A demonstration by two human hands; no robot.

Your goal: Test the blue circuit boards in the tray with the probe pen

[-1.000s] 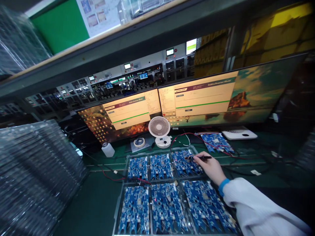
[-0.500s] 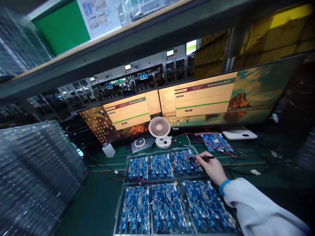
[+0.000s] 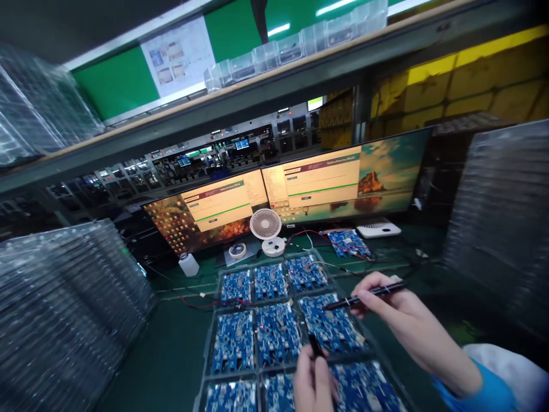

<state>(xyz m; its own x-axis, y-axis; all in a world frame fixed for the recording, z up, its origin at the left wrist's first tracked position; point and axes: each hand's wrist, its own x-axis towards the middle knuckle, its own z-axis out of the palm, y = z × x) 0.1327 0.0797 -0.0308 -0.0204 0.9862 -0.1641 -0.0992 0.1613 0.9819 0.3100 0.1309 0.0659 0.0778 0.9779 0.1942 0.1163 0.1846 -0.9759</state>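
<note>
My right hand (image 3: 392, 312) grips a thin black pen-like probe (image 3: 364, 294), its tip pointing left over a blue circuit board (image 3: 330, 326) in the middle row of a clear tray (image 3: 210, 337). My left hand (image 3: 315, 380) comes up from the bottom edge, its fingers closed on a small dark object (image 3: 316, 345) above the boards; I cannot tell what it is. The tray holds several blue boards in three rows, some with thin red wires.
Two wide monitors (image 3: 300, 191) stand behind the tray, with a small white fan (image 3: 266, 226) and a white bottle (image 3: 189, 264) in front of them. Stacks of clear trays rise at left (image 3: 64, 309) and right (image 3: 501, 212). Another blue board (image 3: 348, 241) lies wired by the screens.
The view has pulled back and down. My right hand has drawn the probe from the back-row board toward me to the middle row. My left hand has entered at the bottom.
</note>
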